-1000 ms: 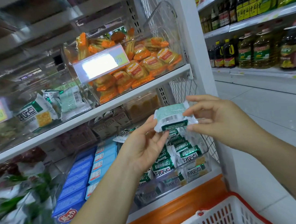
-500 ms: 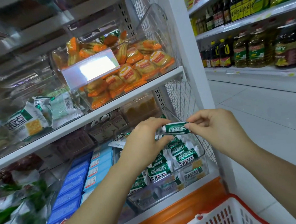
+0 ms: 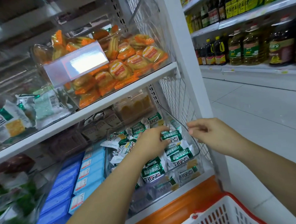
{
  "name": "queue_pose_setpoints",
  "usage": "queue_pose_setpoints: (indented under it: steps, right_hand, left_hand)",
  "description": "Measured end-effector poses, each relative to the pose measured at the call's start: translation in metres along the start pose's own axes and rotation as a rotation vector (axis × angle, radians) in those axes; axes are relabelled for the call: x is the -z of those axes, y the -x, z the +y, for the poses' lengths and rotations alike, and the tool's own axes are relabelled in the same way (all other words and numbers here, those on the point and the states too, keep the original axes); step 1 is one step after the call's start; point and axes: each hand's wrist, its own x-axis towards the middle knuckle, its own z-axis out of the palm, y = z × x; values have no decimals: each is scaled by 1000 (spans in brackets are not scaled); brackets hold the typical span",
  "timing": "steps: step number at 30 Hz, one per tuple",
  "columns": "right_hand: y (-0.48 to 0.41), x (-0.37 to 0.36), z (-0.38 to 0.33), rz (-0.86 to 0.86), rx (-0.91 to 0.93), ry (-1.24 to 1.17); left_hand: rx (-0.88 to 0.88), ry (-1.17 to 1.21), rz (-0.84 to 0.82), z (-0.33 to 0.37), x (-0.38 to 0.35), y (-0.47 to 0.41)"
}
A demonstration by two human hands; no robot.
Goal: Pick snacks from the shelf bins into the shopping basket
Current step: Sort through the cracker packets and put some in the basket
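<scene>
The green-and-white snack packets (image 3: 172,144) lie heaped in a clear plastic bin (image 3: 194,153) on the lower shelf, at the centre of the frame. The left hand (image 3: 151,142) is down among them, its fingers curled over one packet (image 3: 170,136) near the top of the pile; the grip looks pressed around that packet, though the fingertips are partly hidden, so whether it is truly pinched or only touched cannot be told. The right hand (image 3: 211,134) sits just beside the bin's right wall, at its upper rim, fingers loosely bent with thumb and forefinger near the clear edge; it carries nothing, and whether it touches the plastic is unclear.

Left of this bin lie blue boxes (image 3: 62,190), and on the shelf above, a bin of orange-wrapped biscuits (image 3: 125,67). Bottles of oil (image 3: 252,48) line the shelves at upper right. The shopping basket (image 3: 219,215), white with a red rim, shows at the lower right corner, well below the bin.

The step in hand appears to be the pick itself. Next, the left hand would need a firm pinch on a single packet, a lift clear of the bin's front wall, and a carry down and right to the basket.
</scene>
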Motion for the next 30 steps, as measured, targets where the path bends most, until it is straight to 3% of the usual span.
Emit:
queue_pose_setpoints:
  steps: [2,6,13,19,27,30]
  right_hand:
    - [-1,0,1,-29,-21,2]
    - [-2,-1,4,-78,-61,-33]
    - [-3,-8,-1,-144,-42,-36]
    - [-8,-3,-1,-243,-89,-145]
    - [-17,8,7,-396,-115,-181]
    - [-19,11,13,-389,-133,-185]
  left_hand:
    - [0,-116,-59,-1,1,-5]
    - [-46,-43,-201,-8,4,-9]
    - [-117,-191,-335,-11,13,-11]
    - [-34,9,-107,-25,37,-42]
    - [97,-63,80,-43,15,-123]
    - [117,-161,51,-49,8,-140]
